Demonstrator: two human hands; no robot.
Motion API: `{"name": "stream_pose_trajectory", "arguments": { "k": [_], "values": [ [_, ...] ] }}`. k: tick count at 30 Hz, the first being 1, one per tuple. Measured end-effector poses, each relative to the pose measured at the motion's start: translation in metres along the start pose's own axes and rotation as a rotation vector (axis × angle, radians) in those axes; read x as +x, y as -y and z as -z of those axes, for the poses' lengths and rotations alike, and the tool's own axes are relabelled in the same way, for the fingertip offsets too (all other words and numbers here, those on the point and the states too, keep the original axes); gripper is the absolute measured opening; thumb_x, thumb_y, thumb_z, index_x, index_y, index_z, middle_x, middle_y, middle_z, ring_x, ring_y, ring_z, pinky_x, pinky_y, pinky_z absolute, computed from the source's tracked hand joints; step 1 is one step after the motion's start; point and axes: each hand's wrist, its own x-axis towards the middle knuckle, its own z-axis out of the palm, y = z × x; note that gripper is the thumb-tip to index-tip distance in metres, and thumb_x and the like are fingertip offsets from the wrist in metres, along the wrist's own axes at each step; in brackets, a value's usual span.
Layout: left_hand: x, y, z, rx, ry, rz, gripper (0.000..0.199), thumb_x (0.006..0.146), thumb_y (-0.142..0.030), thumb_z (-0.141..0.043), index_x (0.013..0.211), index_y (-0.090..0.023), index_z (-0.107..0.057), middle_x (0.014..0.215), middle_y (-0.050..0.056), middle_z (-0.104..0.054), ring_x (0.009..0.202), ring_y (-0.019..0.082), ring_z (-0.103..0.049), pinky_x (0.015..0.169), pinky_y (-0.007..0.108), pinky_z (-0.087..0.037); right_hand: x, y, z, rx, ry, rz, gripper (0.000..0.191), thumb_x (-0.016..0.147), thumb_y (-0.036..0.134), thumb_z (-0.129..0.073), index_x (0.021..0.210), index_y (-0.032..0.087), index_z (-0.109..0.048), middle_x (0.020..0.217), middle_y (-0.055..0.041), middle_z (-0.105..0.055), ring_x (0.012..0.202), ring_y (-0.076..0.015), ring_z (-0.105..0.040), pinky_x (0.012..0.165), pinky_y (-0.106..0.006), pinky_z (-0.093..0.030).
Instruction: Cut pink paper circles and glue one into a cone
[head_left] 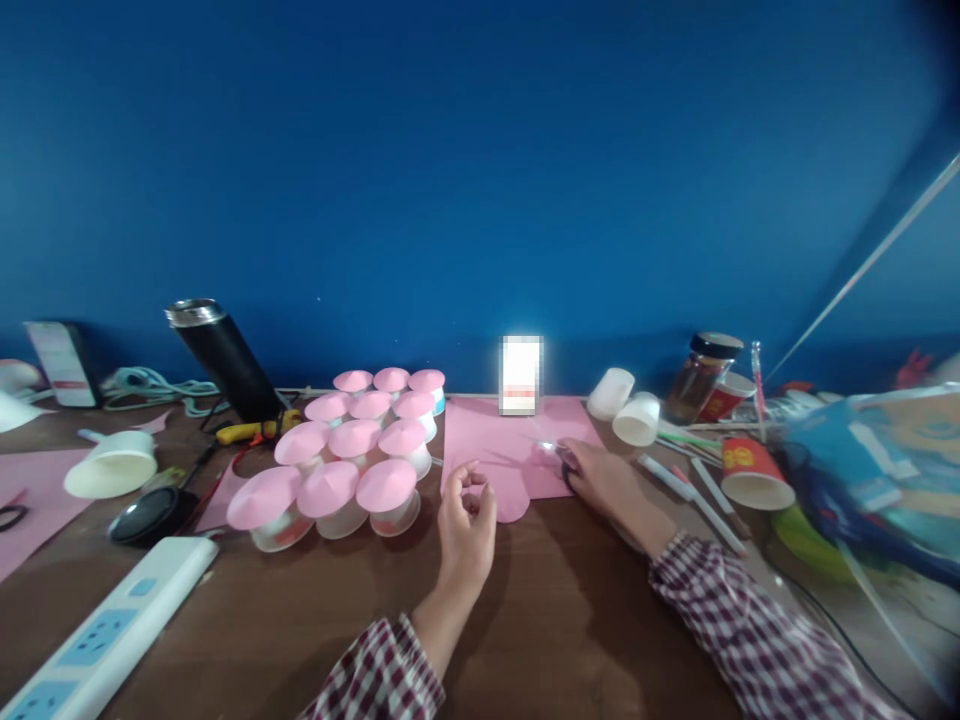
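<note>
My left hand [466, 530] is raised at the left edge of a round pink paper piece [514, 497], its fingers curled in toward the thumb. Whether the fingertips grip the paper's edge is hard to make out. Scissors [553, 448] are in my right hand [600, 487], over the large pink sheet [472, 425], blades pointing left. The round piece overlaps the sheet's front edge. To the left, several paper cups [341, 522] stand in rows, each topped by a shallow pink paper cone [328, 487].
At the left are a power strip [124, 620], a black flask [225, 360] and a cream cup [112, 465] on its side. White cups [637, 418], pens [701, 500], a red cup [754, 475] and a lidded jar [701, 380] lie right. A bright screen [520, 375] leans on the blue wall.
</note>
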Motion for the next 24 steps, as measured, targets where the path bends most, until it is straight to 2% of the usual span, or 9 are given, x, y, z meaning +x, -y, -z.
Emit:
{"name": "stream_pose_trajectory", "arguments": {
  "k": [5,7,9,11,14,16,18,21,24],
  "values": [
    [-0.001,-0.004,0.0,-0.03,0.056,0.039,0.025,0.079,-0.03,-0.057,0.098,-0.015,-0.059,0.076,0.003,-0.06,0.057,0.011,-0.051,0.052,0.022,-0.042,-0.012,-0.003,0.0,0.102,-0.067,0.004,0.03,0.085,0.026,-0.052,0.112,0.021,-0.062,0.094,-0.0099,-0.072,0.078,-0.0237,-0.065,0.064,-0.028,-0.043],
    [-0.004,-0.006,-0.001,-0.056,0.135,0.069,0.024,0.079,-0.034,-0.058,0.094,-0.015,-0.061,0.067,0.001,-0.058,0.052,0.01,-0.049,0.047,0.021,-0.039,-0.014,-0.001,-0.001,0.333,-0.117,-0.05,0.029,0.084,0.031,-0.054,0.108,0.019,-0.064,0.091,-0.0098,-0.071,0.077,-0.0235,-0.065,0.065,-0.029,-0.045],
    [-0.007,-0.009,-0.002,-0.096,0.222,0.106,0.029,0.079,-0.038,-0.06,0.098,-0.015,-0.06,0.07,0.001,-0.06,0.051,0.01,-0.05,0.047,0.021,-0.04,-0.017,0.005,0.002,0.693,-0.134,-0.125,0.034,0.081,0.04,-0.059,0.107,0.018,-0.064,0.085,-0.0082,-0.07,0.075,-0.0224,-0.064,0.064,-0.03,-0.048],
    [-0.01,-0.011,-0.004,-0.158,0.307,0.155,0.039,0.078,-0.04,-0.062,0.108,-0.016,-0.057,0.082,0.004,-0.064,0.055,0.01,-0.055,0.049,0.022,-0.044,-0.021,0.016,0.009,1.082,-0.089,-0.226,0.041,0.077,0.047,-0.064,0.107,0.018,-0.064,0.078,-0.0053,-0.068,0.069,-0.0201,-0.062,0.06,-0.029,-0.049],
    [-0.012,-0.011,-0.008,-0.295,0.409,0.283,0.052,0.076,-0.042,-0.066,0.117,-0.014,-0.051,0.091,0.007,-0.065,0.061,0.011,-0.059,0.051,0.022,-0.047,-0.032,0.036,0.019,1.51,0.071,-0.322,0.04,0.075,0.047,-0.069,0.104,0.019,-0.063,0.074,-0.0024,-0.065,0.065,-0.0165,-0.061,0.062,-0.029,-0.051],
    [-0.011,-0.009,-0.01,-0.369,0.413,0.371,0.053,0.074,-0.04,-0.069,0.115,-0.013,-0.052,0.087,0.006,-0.064,0.06,0.011,-0.059,0.05,0.021,-0.046,-0.038,0.048,0.021,1.67,0.166,-0.351,0.039,0.076,0.045,-0.07,0.104,0.02,-0.061,0.072,-0.0015,-0.064,0.064,-0.0156,-0.061,0.059,-0.028,-0.05],
    [-0.01,-0.007,-0.011,-0.379,0.392,0.41,0.048,0.072,-0.038,-0.071,0.109,-0.013,-0.054,0.081,0.004,-0.064,0.058,0.01,-0.058,0.05,0.021,-0.046,-0.042,0.056,0.017,1.719,0.184,-0.386,0.038,0.075,0.043,-0.072,0.102,0.019,-0.06,0.07,-0.0007,-0.064,0.063,-0.0144,-0.06,0.055,-0.025,-0.047],
    [-0.01,-0.007,-0.01,-0.266,0.361,0.326,0.035,0.072,-0.039,-0.069,0.094,-0.013,-0.06,0.07,0.003,-0.063,0.054,0.012,-0.058,0.05,0.023,-0.047,-0.042,0.061,0.003,1.678,0.103,-0.43,0.041,0.07,0.041,-0.077,0.099,0.018,-0.059,0.067,0.001,-0.062,0.06,-0.0131,-0.058,0.054,-0.023,-0.045],
    [-0.019,-0.017,-0.007,-0.11,0.291,0.087,0.025,0.079,-0.038,-0.062,0.09,-0.016,-0.064,0.074,0.004,-0.065,0.058,0.013,-0.057,0.055,0.024,-0.047,-0.041,0.062,-0.009,1.658,-0.081,-0.495,0.044,0.07,0.042,-0.076,0.101,0.018,-0.057,0.065,0.0029,-0.06,0.057,-0.0116,-0.055,0.052,-0.023,-0.045]
  ]
}}
